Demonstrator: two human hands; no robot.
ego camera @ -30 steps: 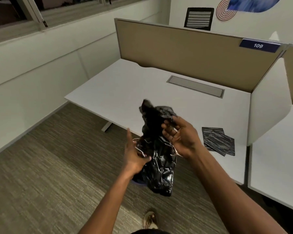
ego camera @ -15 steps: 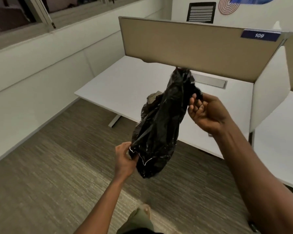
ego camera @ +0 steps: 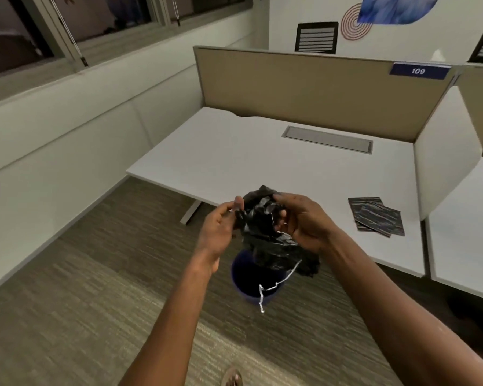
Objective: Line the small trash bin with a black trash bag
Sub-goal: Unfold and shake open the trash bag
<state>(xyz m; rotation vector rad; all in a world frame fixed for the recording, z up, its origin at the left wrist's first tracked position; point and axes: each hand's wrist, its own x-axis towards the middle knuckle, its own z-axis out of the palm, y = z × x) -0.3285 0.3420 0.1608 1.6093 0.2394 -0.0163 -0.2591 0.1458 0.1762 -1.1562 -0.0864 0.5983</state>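
A: Bag (ego camera: pixel 265 229) status?
B: Bunched, pinched between left hand (ego camera: pixel 221 227) and right hand (ego camera: pixel 304 221), held above bin (ego camera: pixel 251 277) at 6 o'clock of desk (ego camera: pixel 262 162).
A: Handling?
B: Light, limp, slippery. Mouth hem by drawstring (ego camera: pixel 276 285) should be gripped.

Both bare arms reach forward, the left hand (ego camera: pixel 221 227) and right hand (ego camera: pixel 304 221) raised close together, palms facing, fingers curled in a pinching grip.
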